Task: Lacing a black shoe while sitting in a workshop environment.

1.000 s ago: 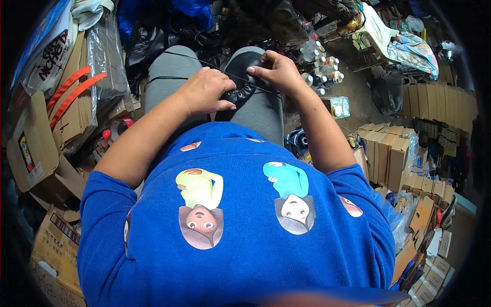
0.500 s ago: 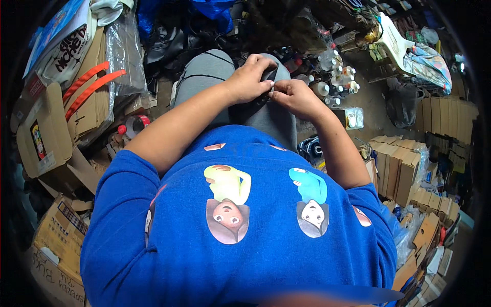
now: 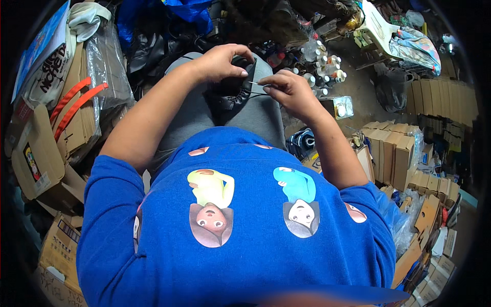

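Note:
On my grey-trousered lap lies a black shoe (image 3: 227, 104) of shiny, leather-like material, with a puckered, stitched-looking edge facing right. My left hand (image 3: 223, 62) is curled over its far side, thumb and fingers gripping it; part of the shoe is hidden under the palm. Just right of the shoe, my right hand (image 3: 290, 92) pinches a thin, pale needle (image 3: 253, 83) between thumb and forefinger. The needle's tip points left toward the shoe's edge. Any thread on it is too fine to make out for certain.
Cardboard boxes (image 3: 38, 153) and orange-red straps (image 3: 71, 110) stand at left. Several bottles (image 3: 325, 69) with white caps sit on the floor at far right, near a white plastic chair (image 3: 376, 25). Stacked cardboard boxes (image 3: 391, 153) fill the right side. Black bags (image 3: 146, 53) lie beyond my knees.
My hands have moved apart; the left went left and away, the right slightly right. More of the black shoe now shows between them, and the needle has come into view.

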### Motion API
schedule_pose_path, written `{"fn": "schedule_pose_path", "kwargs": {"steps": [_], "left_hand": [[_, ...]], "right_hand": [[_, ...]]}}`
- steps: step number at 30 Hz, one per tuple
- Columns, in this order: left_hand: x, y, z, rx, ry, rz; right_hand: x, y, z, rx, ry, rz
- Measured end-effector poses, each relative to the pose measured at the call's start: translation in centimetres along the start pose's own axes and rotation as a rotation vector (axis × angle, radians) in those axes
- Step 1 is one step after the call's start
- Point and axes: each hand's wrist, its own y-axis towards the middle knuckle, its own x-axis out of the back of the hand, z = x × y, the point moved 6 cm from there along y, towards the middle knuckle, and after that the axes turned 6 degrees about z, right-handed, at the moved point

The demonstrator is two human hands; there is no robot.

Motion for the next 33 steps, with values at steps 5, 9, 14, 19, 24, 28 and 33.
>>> {"fn": "schedule_pose_path", "kwargs": {"steps": [5,9,14,19,24,28,33], "left_hand": [[0.7,0.1,-0.2,0.164,0.035,0.073],[0.7,-0.6,-1.9,0.067,0.07,0.192],[0.8,-0.8,-2.0,0.102,0.13,0.22],[0.5,-0.7,-1.5,0.087,-0.039,0.268],[0.6,-0.6,-1.7,0.082,-0.017,0.267],[0.5,-0.5,-1.6,0.059,-0.005,0.286],[0.3,-0.8,-1.2,0.13,-0.065,0.373]], "right_hand": [[-0.8,0.9,-0.3,-0.005,-0.189,0.025],[-0.8,1.3,0.2,0.004,-0.27,0.028],[-0.8,1.7,2.0,0.006,-0.409,0.016],[-1.2,1.9,2.5,0.004,-0.544,0.018],[-1.4,2.0,1.3,0.009,-0.398,0.049],[-0.7,1.7,0.4,-0.001,-0.339,0.082],[-1.6,1.5,0.8,0.063,-0.388,0.07]]}}
